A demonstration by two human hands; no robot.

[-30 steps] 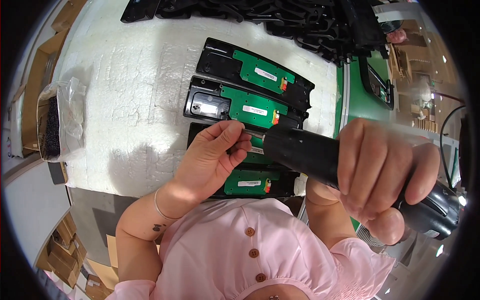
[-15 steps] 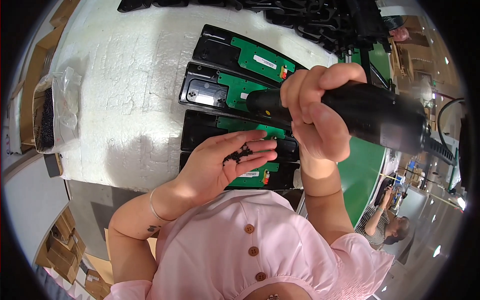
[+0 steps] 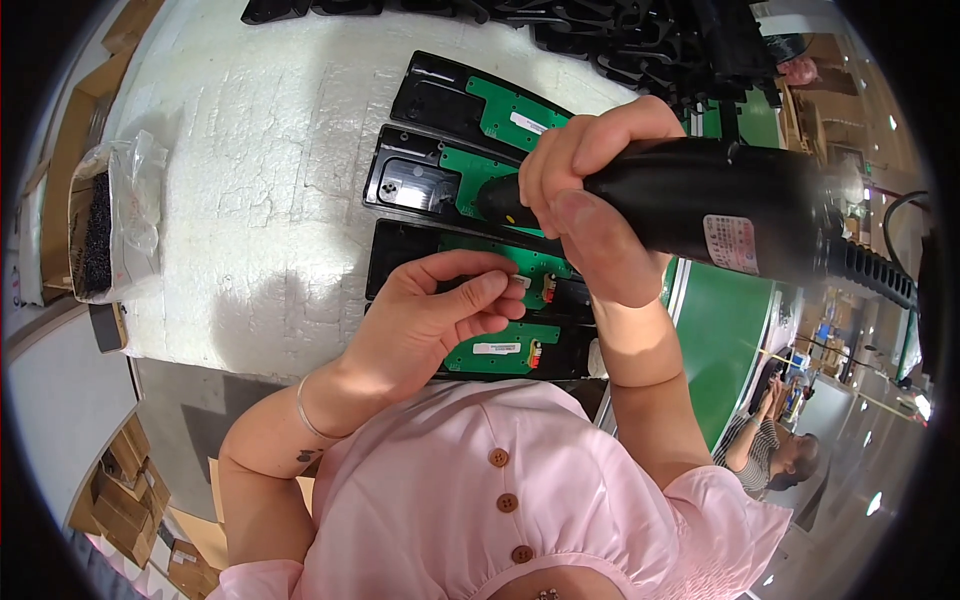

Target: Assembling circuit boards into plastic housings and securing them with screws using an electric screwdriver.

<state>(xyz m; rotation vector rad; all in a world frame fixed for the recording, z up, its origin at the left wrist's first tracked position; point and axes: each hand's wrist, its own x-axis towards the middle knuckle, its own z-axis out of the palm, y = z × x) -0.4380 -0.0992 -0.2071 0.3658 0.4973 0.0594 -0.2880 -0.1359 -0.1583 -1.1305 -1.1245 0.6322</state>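
Gripping the driver (image 3: pixel 700 190) with the right hand (image 3: pixel 600 210), fingers (image 3: pixel 544 178) wrapped tight. Aiming its nose (image 3: pixel 500 203) at the green board (image 3: pixel 475 168) in the second shell (image 3: pixel 410 150) from the top; cannot tell if touching. Best to hold straight and push evenly. Curling the left hand (image 3: pixel 440 305) nearly closed by the third board (image 3: pixel 535 267); cannot tell if empty or full. Best to rest it clear of the nose.

The place looks like an electronics assembly workshop, shown by black panels (image 3: pixel 430 98) bearing green circuit boards (image 3: pixel 473 164) at centre, a black power tool (image 3: pixel 690 190) right of them, cardboard boxes (image 3: pixel 122 508) lower left and another person (image 3: pixel 755 447) lower right.
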